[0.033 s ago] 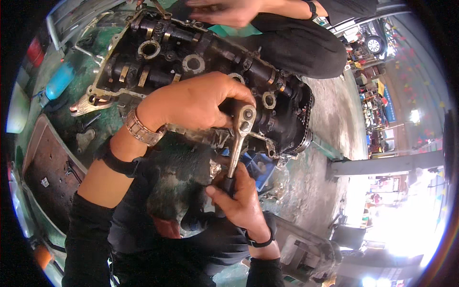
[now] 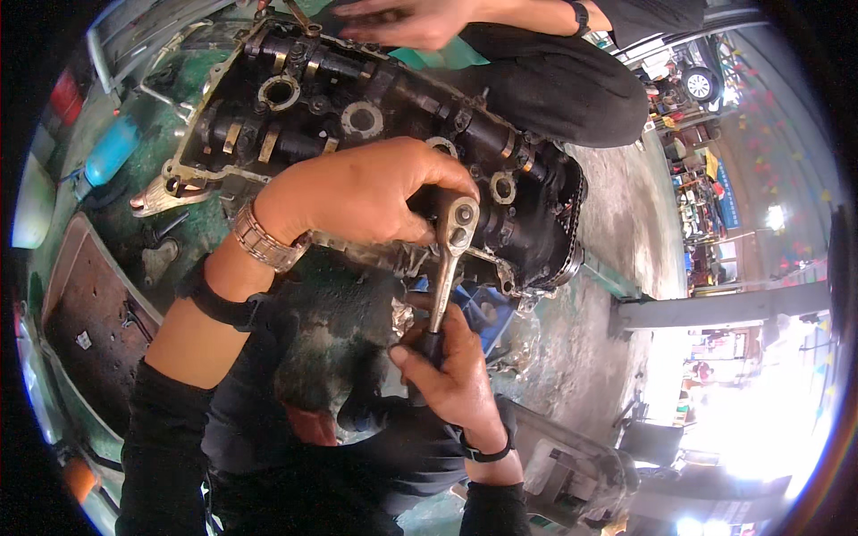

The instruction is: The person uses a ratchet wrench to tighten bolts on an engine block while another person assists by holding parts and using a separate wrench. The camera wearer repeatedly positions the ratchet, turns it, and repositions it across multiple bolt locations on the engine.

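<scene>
Two-handed, grasping the ratchet wrench [image 2: 443, 281] by its dark handle [image 2: 430, 346] in the right hand [image 2: 454, 380], with the wrench's head [image 2: 461, 219] over the opened engine [image 2: 393, 94], and curling the left hand [image 2: 362, 192] beside it, but cannot tell whether pinching anything.

The left hand [image 2: 362, 192] hides part of the cylinder head [image 2: 360, 118] beneath it. Beside that hand, the underside of the ratchet [image 2: 444, 272] is out of sight; the right hand [image 2: 454, 380] partly covers its grip [image 2: 430, 347]. Beyond the left hand, 1 co-worker's hand [image 2: 416, 21] is blurred.
</scene>
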